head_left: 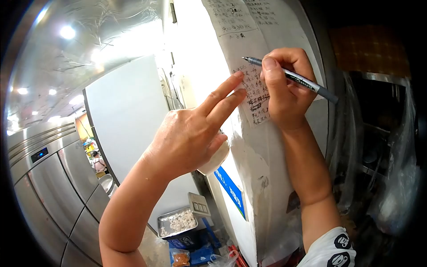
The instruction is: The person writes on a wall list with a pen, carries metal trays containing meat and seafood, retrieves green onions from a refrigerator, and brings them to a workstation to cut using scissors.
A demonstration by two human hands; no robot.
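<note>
My right hand [289,86] grips a pen [307,82] with a white, lettered barrel and dark grey ends. Its tip points left, over a handwritten paper sheet [242,46] on the upright white surface. Two fingers of my left hand [191,129] stretch out against the sheet, beside the written lines. Under that palm, by the thumb, is a pale rounded thing [216,160], which the hand seems to hold; its kind is mostly hidden. Some lines on the sheet are crossed out. My right hand covers part of the writing.
A blue sign [230,191] is on the surface below my hands. Lower down, a metal tray [178,222] of white pieces stands beside a scale [199,204]. Steel cabinets [53,187] line the left. A person [98,162] is in the background. Clear plastic sheeting [393,178] hangs right.
</note>
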